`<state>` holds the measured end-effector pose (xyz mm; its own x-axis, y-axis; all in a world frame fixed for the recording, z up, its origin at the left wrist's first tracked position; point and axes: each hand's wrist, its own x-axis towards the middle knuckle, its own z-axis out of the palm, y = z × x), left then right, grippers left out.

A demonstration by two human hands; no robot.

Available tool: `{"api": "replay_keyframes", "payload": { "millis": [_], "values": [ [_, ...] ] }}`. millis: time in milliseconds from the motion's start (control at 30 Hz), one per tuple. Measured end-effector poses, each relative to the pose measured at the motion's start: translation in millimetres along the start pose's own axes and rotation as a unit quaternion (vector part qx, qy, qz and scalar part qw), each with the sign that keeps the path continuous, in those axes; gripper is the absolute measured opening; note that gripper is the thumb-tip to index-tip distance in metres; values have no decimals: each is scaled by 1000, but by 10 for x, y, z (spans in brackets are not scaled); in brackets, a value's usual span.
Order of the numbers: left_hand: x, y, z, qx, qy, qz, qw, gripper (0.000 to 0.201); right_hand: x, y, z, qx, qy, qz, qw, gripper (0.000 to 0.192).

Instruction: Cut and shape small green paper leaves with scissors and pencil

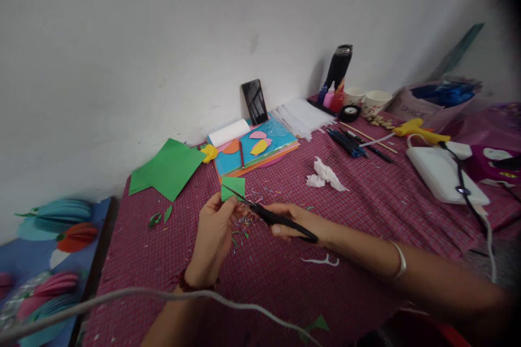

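The small flat square of bright green paper (236, 183) was just left of the centre of the frame, where you had it pinched along its lower edge in your left hand (216, 223), thumb on top and fingers curled in beneath. Your right hand (306, 218), right of centre, was wrapped around the handles of the black-handled metal scissors (268, 214), whose pointed blades ran across the paper toward the upper left; you could not tell how far apart the blades stood. Fine multicoloured paper clippings (247, 222) were scattered near your fingers on the red checked tablecloth (142, 255). A green leaf-shaped paper piece (168, 213) lay to the left, below larger green paper sheets (179, 165). Just above your paper sat a stack of coloured sheets (226, 164), with a black smartphone (255, 102) propped upright behind it. Crumpled white tissue (325, 174) lay right of centre, and a yellow glue gun (421, 131) rested toward the right edge.
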<state>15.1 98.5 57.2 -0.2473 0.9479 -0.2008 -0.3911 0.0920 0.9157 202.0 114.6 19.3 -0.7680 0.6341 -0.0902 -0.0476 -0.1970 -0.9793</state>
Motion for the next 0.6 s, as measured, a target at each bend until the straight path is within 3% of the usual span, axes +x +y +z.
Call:
{"api": "replay_keyframes", "payload": {
  "millis": [167, 333, 600],
  "values": [
    [-17, -32, 8, -61, -8, 4, 998, 19, 3, -1, 7, -3, 26, -9, 1000, 62],
    [-47, -68, 25, -113, -4, -3, 994, 15, 24, 53, 16, -20, 47, -69, 996, 56],
    [-71, -93, 28, -124, -5, 4, 992, 13, 35, 135, 30, -32, 45, -87, 995, 62]
  ]
}}
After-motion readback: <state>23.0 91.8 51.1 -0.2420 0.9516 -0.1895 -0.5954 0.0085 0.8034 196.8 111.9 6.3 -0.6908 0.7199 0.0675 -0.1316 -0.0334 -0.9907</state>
